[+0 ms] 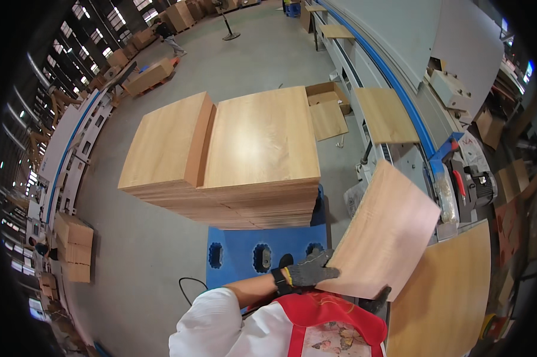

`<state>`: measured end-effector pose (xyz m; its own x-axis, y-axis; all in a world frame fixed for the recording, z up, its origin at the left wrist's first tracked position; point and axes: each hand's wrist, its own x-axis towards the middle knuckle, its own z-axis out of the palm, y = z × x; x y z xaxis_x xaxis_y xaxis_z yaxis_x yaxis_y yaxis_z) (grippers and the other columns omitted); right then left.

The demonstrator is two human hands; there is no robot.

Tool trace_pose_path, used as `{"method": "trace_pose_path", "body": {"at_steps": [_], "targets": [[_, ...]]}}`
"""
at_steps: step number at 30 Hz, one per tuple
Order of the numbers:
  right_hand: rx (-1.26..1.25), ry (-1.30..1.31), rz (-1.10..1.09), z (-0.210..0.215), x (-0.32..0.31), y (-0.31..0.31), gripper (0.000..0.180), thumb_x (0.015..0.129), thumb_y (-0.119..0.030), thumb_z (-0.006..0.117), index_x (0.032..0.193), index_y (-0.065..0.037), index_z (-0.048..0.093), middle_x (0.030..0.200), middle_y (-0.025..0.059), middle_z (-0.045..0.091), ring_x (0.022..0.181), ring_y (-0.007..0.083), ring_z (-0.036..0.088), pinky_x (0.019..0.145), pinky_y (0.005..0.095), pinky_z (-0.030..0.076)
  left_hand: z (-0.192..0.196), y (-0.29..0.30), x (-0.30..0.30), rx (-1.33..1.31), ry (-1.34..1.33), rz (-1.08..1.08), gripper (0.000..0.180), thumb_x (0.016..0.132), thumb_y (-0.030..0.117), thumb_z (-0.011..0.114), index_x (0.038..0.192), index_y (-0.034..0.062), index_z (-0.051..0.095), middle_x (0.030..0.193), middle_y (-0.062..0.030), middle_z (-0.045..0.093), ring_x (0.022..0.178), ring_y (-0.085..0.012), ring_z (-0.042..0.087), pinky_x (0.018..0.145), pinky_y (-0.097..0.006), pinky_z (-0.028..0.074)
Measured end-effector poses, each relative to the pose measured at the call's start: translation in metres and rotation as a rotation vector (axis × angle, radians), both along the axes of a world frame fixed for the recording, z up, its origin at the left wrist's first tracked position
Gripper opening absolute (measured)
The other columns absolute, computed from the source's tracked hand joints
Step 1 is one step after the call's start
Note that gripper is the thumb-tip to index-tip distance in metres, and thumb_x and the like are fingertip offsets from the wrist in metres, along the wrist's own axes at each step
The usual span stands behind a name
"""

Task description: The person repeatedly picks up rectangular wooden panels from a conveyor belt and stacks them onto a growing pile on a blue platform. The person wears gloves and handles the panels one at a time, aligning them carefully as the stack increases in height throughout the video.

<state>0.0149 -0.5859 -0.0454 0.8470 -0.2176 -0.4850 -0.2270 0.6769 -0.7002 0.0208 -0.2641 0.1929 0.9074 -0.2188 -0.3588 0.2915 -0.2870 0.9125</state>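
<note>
A light wood-grain panel [384,232] is held tilted in front of my body, between the stacks and the machine line. My left hand [311,271], in a grey glove, grips its left edge near the lower corner, fingers partly hidden. At the panel's lower right corner my right hand [376,300], in a dark glove, holds the edge; most of that hand is behind the panel. Beneath the held panel, at the lower right, lies another wood panel [444,291]. Two neighbouring stacks of panels, a left stack [167,143] and a right stack [262,140], rest on a blue pallet [238,238].
Along the right runs a machine with a blue rail [393,77], carrying a panel [387,116]. An open cardboard box [329,95] sits beside the right stack. A carton stack [75,247] stands left, near another machine. Far off, a person [168,37] and a fan [226,27] show.
</note>
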Motion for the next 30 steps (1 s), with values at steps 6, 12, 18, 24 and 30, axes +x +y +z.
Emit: {"method": "trace_pose_path", "body": {"at_steps": [6,12,18,24,30], "targets": [[0.352,-0.098,0.318,0.139,0.067,0.083,0.048,0.097,-0.04,0.054,0.133,-0.008,0.051,0.131,0.0112,0.057,0.117,0.0264,0.056,0.098,0.0479,0.048,0.048,0.078,-0.032,-0.29,-0.049,0.327,0.044,0.091,0.021,0.066,0.128,-0.0009,0.055,0.113,-0.009,0.066,0.101,-0.0137,0.061,0.086,-0.03,0.05],[-0.289,-0.274,0.714,0.158,0.102,0.188,0.037,0.095,-0.035,0.06,0.121,-0.008,0.058,0.096,0.0076,0.07,0.072,0.0191,0.067,0.052,0.0369,0.057,0.05,0.166,-0.074,0.219,-0.411,1.004,0.054,0.087,0.03,0.07,0.13,0.0015,0.055,0.123,-0.0168,0.061,0.113,-0.0229,0.057,0.098,-0.037,0.045],[0.267,-0.024,0.8,0.227,0.089,0.324,0.039,0.095,-0.024,0.064,0.123,0.0,0.053,0.119,0.0127,0.06,0.109,0.0241,0.059,0.088,0.0385,0.056,0.095,0.208,-0.068,1.105,-0.707,0.2,0.082,0.07,0.043,0.078,0.14,0.013,0.048,0.141,-0.0102,0.05,0.132,-0.037,0.044,0.116,-0.056,0.021],[0.135,0.014,1.16,0.251,0.098,0.355,0.051,0.096,-0.041,0.058,0.121,0.002,0.051,0.099,0.0206,0.065,0.084,0.0325,0.069,0.072,0.0443,0.061,0.052,0.256,-0.042,1.307,-0.727,0.093,0.069,0.073,0.039,0.076,0.136,0.0253,0.052,0.142,-0.0051,0.051,0.133,-0.032,0.044,0.115,-0.056,0.022],[-0.101,0.032,1.182,0.265,0.113,0.387,0.056,0.096,-0.049,0.055,0.096,0.007,0.059,0.072,0.0133,0.064,0.066,0.0302,0.069,0.06,0.0405,0.06,0.059,0.285,-0.023,1.295,-0.655,0.095,0.07,0.072,0.038,0.077,0.137,0.0254,0.052,0.142,-0.0071,0.051,0.133,-0.0332,0.044,0.114,-0.056,0.024]]}}
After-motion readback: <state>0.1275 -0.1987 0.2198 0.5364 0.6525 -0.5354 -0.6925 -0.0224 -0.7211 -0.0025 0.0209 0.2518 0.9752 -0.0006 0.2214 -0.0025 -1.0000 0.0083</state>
